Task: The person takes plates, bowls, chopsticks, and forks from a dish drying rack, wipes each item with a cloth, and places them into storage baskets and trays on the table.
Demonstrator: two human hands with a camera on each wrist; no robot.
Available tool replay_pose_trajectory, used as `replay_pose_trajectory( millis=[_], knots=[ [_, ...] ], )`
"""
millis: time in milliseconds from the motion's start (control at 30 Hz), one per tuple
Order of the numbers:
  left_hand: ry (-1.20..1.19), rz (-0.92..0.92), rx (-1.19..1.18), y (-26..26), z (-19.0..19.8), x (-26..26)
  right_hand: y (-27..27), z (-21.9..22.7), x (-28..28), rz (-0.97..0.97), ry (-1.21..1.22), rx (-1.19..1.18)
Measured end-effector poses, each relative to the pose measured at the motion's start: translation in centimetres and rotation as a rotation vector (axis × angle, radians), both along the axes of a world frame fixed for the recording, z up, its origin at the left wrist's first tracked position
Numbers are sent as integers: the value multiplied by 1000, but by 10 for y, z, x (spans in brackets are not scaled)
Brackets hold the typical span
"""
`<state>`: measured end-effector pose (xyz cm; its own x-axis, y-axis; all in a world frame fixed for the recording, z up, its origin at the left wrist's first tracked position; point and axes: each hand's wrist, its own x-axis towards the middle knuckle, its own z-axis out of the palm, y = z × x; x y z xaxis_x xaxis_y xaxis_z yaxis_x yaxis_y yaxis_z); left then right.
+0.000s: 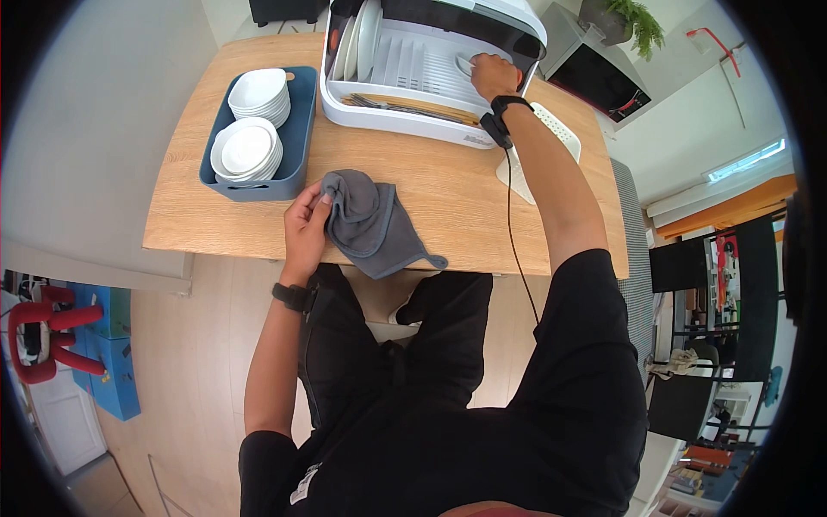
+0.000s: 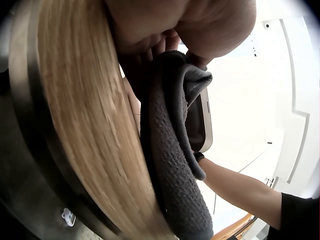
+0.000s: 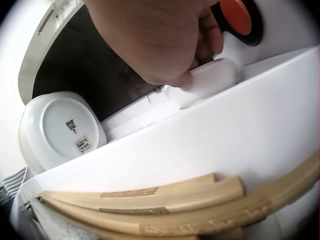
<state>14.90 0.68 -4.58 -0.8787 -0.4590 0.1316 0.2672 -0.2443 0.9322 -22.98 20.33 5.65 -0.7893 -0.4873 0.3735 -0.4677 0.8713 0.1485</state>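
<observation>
My left hand point(image 1: 306, 228) pinches the left side of a dark grey cloth point(image 1: 366, 215) near the table's front edge. The cloth is bunched at the top, and a flap with a hanging loop lies toward the right. In the left wrist view its folds point(image 2: 175, 145) hang from the fingers. My right hand point(image 1: 494, 76) reaches into the right end of a white dish cabinet point(image 1: 405, 125). Between its thumb and fingers is a small white rounded dish point(image 3: 212, 80), partly hidden by the hand. White plates point(image 1: 369, 39) stand upright at the cabinet's left end.
A blue bin point(image 1: 301, 121) with stacked white bowls point(image 1: 247, 148) stands at left. Wooden chopsticks point(image 3: 190, 210) and cutlery lie in the cabinet's front tray. A white perforated tray point(image 1: 556, 129) lies under the right forearm, and a cable point(image 1: 510, 215) hangs from that wrist.
</observation>
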Motion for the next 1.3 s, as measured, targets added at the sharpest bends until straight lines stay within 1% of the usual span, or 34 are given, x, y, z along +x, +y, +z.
replay_pose_trajectory(
  millis=[133,233,333,400,433,467,500,533,567,600,633,700,733,800,833,900,1033,1067,1133,1300],
  knots=[
    [-3,4,8,1,1,-2,-3,-3,-6,26,-39,-27],
    [-10,1,10,2,2,-2,-2,-8,-10,-5,-98,11],
    [-9,7,-2,3,3,-2,0,-10,-10,-19,-135,3],
    [-9,28,-11,4,7,-4,2,-7,-7,-65,-138,-12],
    [5,6,4,5,8,-4,6,-14,-14,-19,-78,-12],
    [13,-10,20,5,8,1,9,-20,-21,68,-4,-67],
    [-41,-26,28,9,0,0,4,-4,-5,69,-37,-103],
    [-74,9,25,3,-7,0,-9,10,15,233,-17,-241],
    [-151,14,-13,1,-10,-1,-16,17,27,345,16,-314],
    [-35,17,47,8,1,-1,-28,27,40,310,0,-249],
    [-33,55,40,6,4,-4,-41,38,62,353,-58,-271],
    [76,-60,123,8,3,-3,-66,43,93,477,-67,-240],
    [75,-44,129,9,3,-1,-78,41,107,492,-73,-234],
    [67,-77,151,7,6,-2,-105,41,132,871,38,-334],
    [72,-69,153,7,6,-2,-119,39,143,880,41,-330],
    [93,-64,139,7,2,-3,-145,33,162,1025,-43,-330],
    [103,-65,146,8,2,-4,-186,17,177,1042,-13,-286],
    [110,-70,152,7,1,-4,-194,13,176,1030,-32,-237],
    [119,-75,161,7,-1,-5,-203,13,180,965,-112,-155],
    [129,-96,173,7,-5,-7,-215,21,181,914,-133,-90]
  ],
)
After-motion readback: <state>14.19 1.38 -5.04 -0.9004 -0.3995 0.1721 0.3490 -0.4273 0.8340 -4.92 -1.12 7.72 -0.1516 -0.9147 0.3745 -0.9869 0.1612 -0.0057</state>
